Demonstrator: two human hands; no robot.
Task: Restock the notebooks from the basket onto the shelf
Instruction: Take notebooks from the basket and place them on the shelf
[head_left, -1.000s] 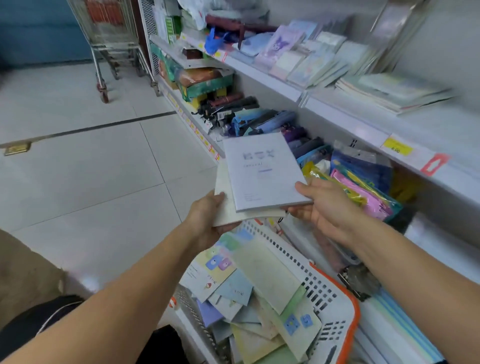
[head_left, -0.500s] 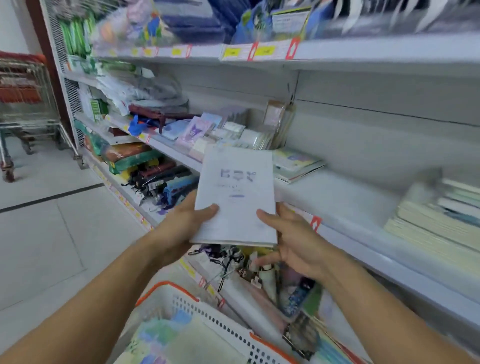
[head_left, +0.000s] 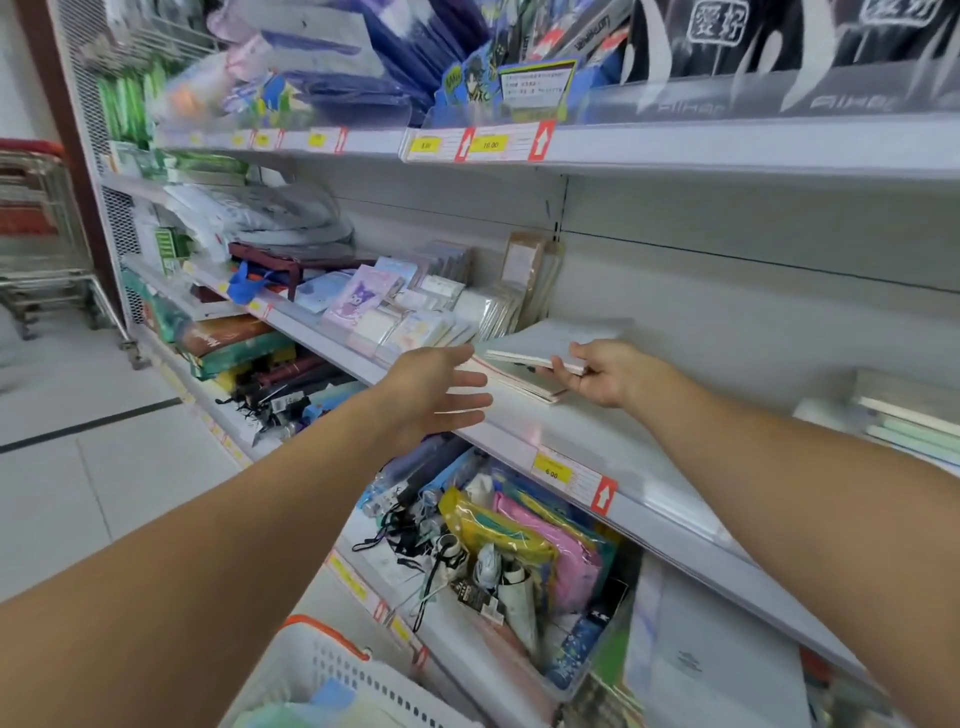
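My right hand (head_left: 610, 371) grips the near edge of two thin white notebooks (head_left: 550, 345), which lie flat and low over a small stack of notebooks (head_left: 524, 382) on the middle shelf (head_left: 587, 436). My left hand (head_left: 441, 395) hovers just left of that stack with straight fingers and holds nothing. The white basket with an orange rim (head_left: 332, 662) shows at the bottom, with pastel notebooks inside it.
Packaged notepads (head_left: 415, 306) crowd the shelf to the left of the stack. More notebooks (head_left: 904, 415) are piled at the far right. Umbrellas and pouches (head_left: 519, 545) fill the shelf below. A shopping trolley (head_left: 36, 239) stands at the far left on the tiled floor.
The notebooks went from in front of my chest, held by both hands, up onto the shelf stack. My left hand let go and now hangs beside them. The view rose from the basket.
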